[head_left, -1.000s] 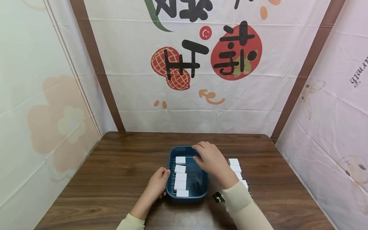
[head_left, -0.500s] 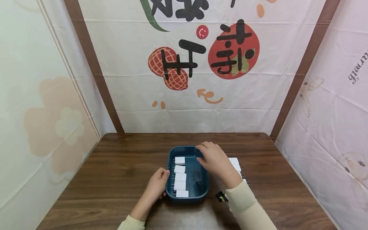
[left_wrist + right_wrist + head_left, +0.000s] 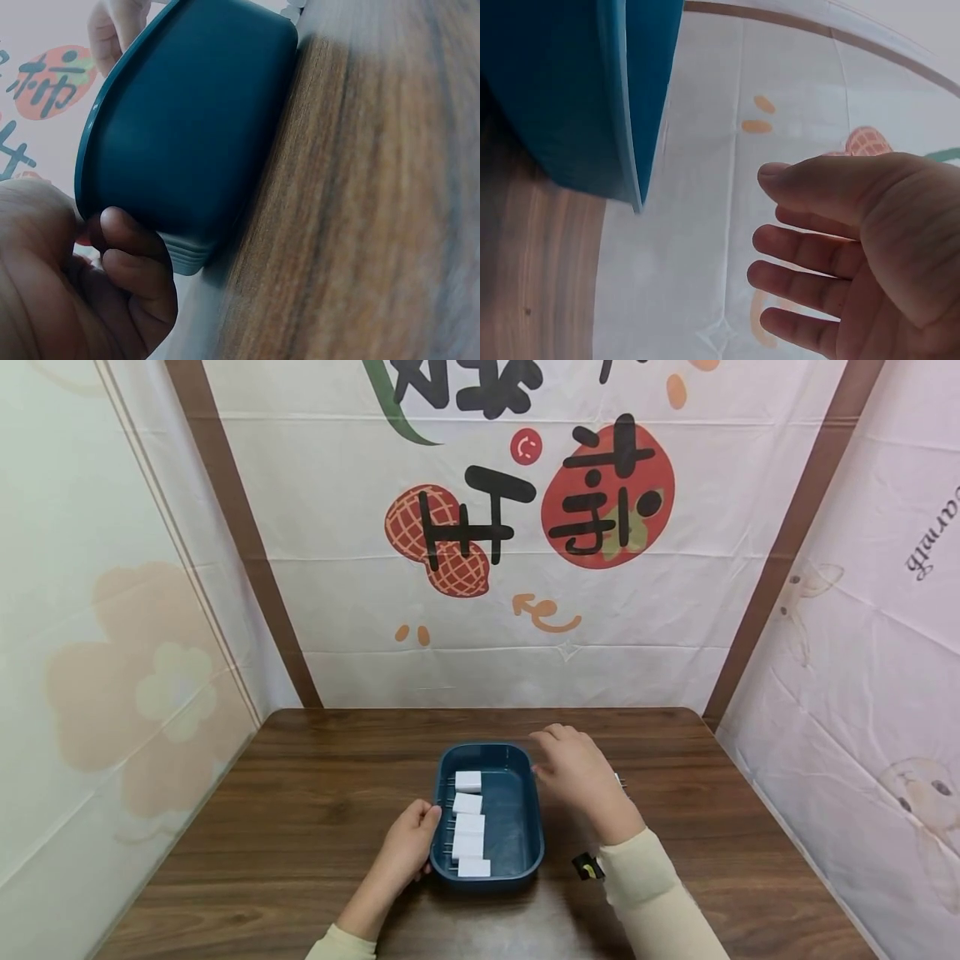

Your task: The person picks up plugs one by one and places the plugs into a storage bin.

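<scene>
The blue tray (image 3: 512, 827) stands on the brown wood-grain bench (image 3: 330, 793), between the two hands, with its long sides running away from the person. The left hand (image 3: 408, 839) is clamped on the near part of the tray's left wall: the thumb lies at the rim, and the fingers curl against the outside. The right hand (image 3: 577, 772) holds nothing; its fingers are loosely bent, the thumb is apart from them, and the whole hand is positioned just beside the right rim without touching it. The hands are well apart, with the tray between them. Inside the tray, five white blocks (image 3: 468, 824) are visible in a single column along the left wall, their thin metal pins pointing toward that wall. The right part of the tray floor is bare. To the right of the tray, a further white piece (image 3: 617, 779) with a pin shows past the right hand; I cannot tell its full shape. A small black item (image 3: 585, 866) with a yellow mark lies near the cream right sleeve (image 3: 641, 877). A printed sheet (image 3: 345, 610) hangs behind the bench.
</scene>
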Tool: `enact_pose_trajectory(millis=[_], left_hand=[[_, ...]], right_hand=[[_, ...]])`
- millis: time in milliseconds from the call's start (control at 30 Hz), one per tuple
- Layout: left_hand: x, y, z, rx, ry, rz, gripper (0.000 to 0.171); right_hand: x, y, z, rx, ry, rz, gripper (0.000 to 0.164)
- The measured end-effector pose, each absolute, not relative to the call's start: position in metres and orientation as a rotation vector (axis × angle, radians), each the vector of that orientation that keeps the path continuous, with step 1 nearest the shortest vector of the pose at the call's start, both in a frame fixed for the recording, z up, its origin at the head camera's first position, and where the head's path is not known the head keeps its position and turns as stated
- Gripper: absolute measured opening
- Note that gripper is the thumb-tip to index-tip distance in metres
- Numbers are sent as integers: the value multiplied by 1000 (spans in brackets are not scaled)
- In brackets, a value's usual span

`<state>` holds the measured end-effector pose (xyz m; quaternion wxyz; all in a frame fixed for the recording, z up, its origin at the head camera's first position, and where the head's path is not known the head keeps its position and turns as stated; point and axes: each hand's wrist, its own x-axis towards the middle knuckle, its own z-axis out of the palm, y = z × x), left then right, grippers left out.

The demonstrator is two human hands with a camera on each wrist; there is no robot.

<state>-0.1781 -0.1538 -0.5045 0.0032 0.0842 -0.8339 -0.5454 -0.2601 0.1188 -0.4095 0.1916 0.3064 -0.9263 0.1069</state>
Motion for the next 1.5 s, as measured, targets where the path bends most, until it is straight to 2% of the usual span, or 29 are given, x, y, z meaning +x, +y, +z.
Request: enact_pose_trajectory(millis=[700, 1500], left_hand=[[-179, -157, -503, 267, -2617, -1700, 28], [-179, -157, -502, 270, -2617, -1707, 28]], right_hand=[[-279, 155, -412, 667, -2768, 291, 50], [-304, 197, -435, 582, -2933, 415, 47]])
